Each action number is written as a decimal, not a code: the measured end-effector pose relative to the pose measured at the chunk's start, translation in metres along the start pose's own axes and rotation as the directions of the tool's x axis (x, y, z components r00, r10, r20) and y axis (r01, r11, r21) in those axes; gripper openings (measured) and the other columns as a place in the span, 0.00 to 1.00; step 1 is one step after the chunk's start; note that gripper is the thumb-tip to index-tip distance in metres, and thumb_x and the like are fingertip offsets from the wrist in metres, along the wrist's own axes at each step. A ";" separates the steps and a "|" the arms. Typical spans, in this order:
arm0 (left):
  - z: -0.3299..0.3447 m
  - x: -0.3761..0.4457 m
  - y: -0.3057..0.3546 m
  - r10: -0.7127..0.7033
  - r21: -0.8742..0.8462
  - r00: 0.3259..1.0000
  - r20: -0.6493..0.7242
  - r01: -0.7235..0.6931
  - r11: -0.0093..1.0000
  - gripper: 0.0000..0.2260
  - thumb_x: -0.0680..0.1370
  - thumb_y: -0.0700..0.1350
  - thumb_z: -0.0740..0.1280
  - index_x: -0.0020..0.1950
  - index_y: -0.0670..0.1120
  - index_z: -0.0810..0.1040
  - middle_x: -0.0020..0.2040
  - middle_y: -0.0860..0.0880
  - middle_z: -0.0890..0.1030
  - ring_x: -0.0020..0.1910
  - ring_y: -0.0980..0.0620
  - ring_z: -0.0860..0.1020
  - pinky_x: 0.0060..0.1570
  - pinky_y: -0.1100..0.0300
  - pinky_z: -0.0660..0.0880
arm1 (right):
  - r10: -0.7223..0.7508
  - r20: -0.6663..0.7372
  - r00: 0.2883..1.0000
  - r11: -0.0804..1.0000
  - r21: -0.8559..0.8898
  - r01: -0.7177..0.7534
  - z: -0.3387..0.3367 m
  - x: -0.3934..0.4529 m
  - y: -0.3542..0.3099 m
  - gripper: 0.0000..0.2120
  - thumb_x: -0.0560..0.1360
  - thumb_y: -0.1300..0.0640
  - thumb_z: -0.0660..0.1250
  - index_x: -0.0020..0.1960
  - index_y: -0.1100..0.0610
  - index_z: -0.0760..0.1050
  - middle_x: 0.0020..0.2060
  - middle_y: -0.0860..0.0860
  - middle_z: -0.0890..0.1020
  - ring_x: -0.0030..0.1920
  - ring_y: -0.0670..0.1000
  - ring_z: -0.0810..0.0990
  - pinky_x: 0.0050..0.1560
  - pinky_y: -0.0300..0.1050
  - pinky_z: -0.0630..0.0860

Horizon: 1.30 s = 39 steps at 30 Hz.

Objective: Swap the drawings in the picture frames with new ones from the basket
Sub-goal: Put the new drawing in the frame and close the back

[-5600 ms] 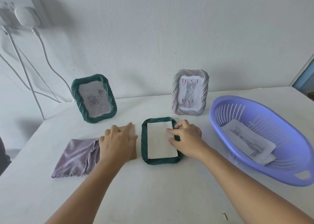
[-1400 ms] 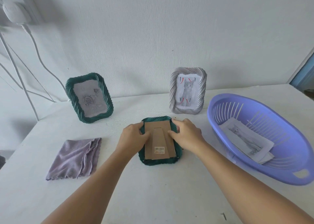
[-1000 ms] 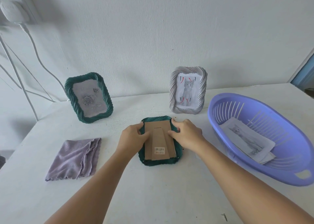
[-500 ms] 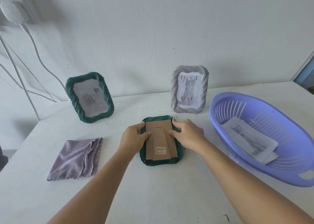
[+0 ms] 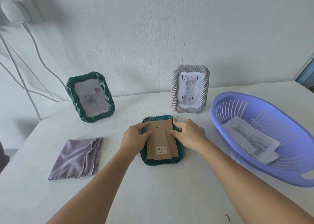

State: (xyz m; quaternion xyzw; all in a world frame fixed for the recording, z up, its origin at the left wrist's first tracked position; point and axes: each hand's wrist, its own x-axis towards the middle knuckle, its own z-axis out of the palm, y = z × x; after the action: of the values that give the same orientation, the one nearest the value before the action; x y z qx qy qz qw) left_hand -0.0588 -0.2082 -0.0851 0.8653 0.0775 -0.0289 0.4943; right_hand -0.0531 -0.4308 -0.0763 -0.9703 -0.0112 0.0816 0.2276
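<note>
A dark green picture frame [image 5: 161,163] lies face down at the table's centre, with its brown cardboard backing [image 5: 161,138] and folded stand set into it. My left hand [image 5: 134,138] grips the frame's left edge, thumb on the backing. My right hand [image 5: 188,133] grips the right edge, its forefinger at the top right corner and its thumb on the backing. A second green frame [image 5: 90,96] with a rose drawing stands at the back left. A grey frame [image 5: 190,91] with a cat drawing stands at the back right. The purple basket [image 5: 254,164] on the right holds cat drawings [image 5: 251,140].
A folded purple cloth [image 5: 78,157] lies left of my left hand. White cables [image 5: 34,41] run from a wall plug [image 5: 13,11] down the left side. A small dark screw [image 5: 226,217] lies near the front right. The wall stands close behind the frames.
The cardboard backing, earlier under my left hand beside the frame, now covers the white sheet in it. Over the last second both hands stay at the frame's edges with only small finger shifts.
</note>
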 end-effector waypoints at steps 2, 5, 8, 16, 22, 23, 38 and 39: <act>0.001 -0.003 -0.003 0.017 0.024 0.998 -0.056 -0.015 1.000 0.16 0.79 0.49 0.72 0.66 0.56 0.79 0.37 0.50 0.73 0.36 0.51 0.75 0.35 0.58 0.72 | -0.001 0.000 1.000 1.000 0.008 0.001 0.000 -0.001 0.000 0.27 0.81 0.37 0.60 0.79 0.39 0.62 0.60 0.52 0.75 0.63 0.55 0.75 0.63 0.53 0.70; 0.002 -0.002 -0.005 0.025 0.045 0.997 -0.068 -0.022 0.999 0.20 0.79 0.50 0.72 0.70 0.55 0.75 0.38 0.53 0.72 0.38 0.53 0.73 0.37 0.58 0.71 | -0.004 -0.004 1.000 1.000 0.008 0.004 0.000 -0.001 0.001 0.27 0.81 0.37 0.59 0.79 0.39 0.62 0.60 0.52 0.75 0.62 0.55 0.75 0.63 0.53 0.70; 0.000 0.000 -0.002 0.018 0.066 1.000 -0.002 -0.018 0.998 0.24 0.80 0.50 0.71 0.76 0.52 0.72 0.47 0.49 0.79 0.49 0.47 0.78 0.48 0.51 0.78 | -0.011 -0.005 1.000 1.000 0.005 0.011 0.000 -0.001 0.000 0.27 0.81 0.37 0.59 0.79 0.39 0.62 0.60 0.53 0.75 0.63 0.56 0.75 0.64 0.53 0.71; -0.005 0.007 0.002 -0.044 -0.002 0.996 0.076 0.044 0.999 0.24 0.79 0.47 0.72 0.75 0.52 0.73 0.55 0.53 0.81 0.53 0.50 0.80 0.54 0.53 0.80 | -0.010 -0.011 1.000 1.000 0.029 0.010 0.000 0.001 0.001 0.26 0.81 0.37 0.61 0.77 0.37 0.65 0.60 0.53 0.76 0.64 0.56 0.75 0.64 0.53 0.70; -0.003 0.003 0.000 -0.032 -0.005 0.999 0.042 0.032 0.999 0.23 0.79 0.49 0.72 0.74 0.53 0.74 0.49 0.52 0.80 0.50 0.51 0.80 0.46 0.58 0.78 | 0.020 -0.070 0.997 0.988 0.151 -0.009 0.001 -0.002 0.000 0.28 0.79 0.39 0.66 0.77 0.38 0.66 0.51 0.47 0.77 0.56 0.52 0.78 0.61 0.50 0.71; -0.004 0.003 0.000 -0.031 -0.005 0.999 0.045 0.031 1.000 0.23 0.79 0.49 0.72 0.74 0.53 0.74 0.52 0.51 0.80 0.51 0.50 0.80 0.48 0.57 0.78 | 0.030 -0.078 0.997 0.983 0.183 -0.015 0.001 -0.002 0.000 0.28 0.78 0.39 0.67 0.77 0.38 0.66 0.46 0.45 0.77 0.53 0.50 0.78 0.60 0.49 0.71; -0.006 0.004 0.002 -0.030 0.003 0.998 0.062 0.030 1.000 0.24 0.79 0.49 0.72 0.75 0.53 0.74 0.60 0.50 0.80 0.55 0.51 0.79 0.48 0.60 0.78 | 0.063 -0.145 0.987 0.955 0.295 -0.017 0.002 -0.003 0.001 0.28 0.75 0.41 0.72 0.73 0.39 0.70 0.40 0.43 0.74 0.45 0.46 0.76 0.54 0.48 0.69; -0.006 0.004 0.002 -0.030 0.003 0.998 0.061 0.030 1.000 0.24 0.79 0.49 0.72 0.75 0.53 0.73 0.61 0.50 0.80 0.55 0.50 0.79 0.50 0.58 0.79 | 0.055 -0.134 0.989 0.957 0.288 -0.014 0.002 -0.003 0.001 0.28 0.75 0.41 0.71 0.74 0.39 0.70 0.39 0.43 0.74 0.45 0.45 0.76 0.53 0.47 0.69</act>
State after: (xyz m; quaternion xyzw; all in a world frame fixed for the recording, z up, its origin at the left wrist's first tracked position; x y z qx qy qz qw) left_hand -0.0544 -0.2033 -0.0812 0.8632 0.0754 -0.0628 0.4953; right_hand -0.0564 -0.4307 -0.0780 -0.9304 0.0338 0.0175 0.3645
